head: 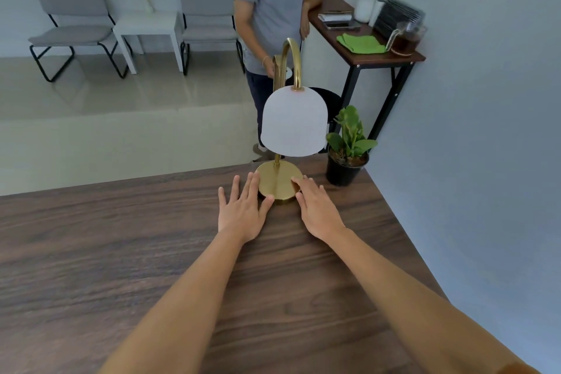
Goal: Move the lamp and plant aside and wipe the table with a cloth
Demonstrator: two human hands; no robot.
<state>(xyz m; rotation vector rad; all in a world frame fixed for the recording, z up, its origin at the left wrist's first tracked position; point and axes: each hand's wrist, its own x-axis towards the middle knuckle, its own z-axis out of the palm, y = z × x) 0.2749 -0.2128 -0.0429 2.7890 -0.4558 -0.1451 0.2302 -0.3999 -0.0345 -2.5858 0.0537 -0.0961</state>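
1. Two hands flank the lamp's round brass base: the left hand lies flat and open, fingers spread against its left edge; the right hand, also open, touches its right edge.
2. Neither hand grips anything.
3. Straight ahead of them the lamp stands upright near the bench's far edge, about equally close to each.
4. Just right of it sits the plant, nearer the right hand.
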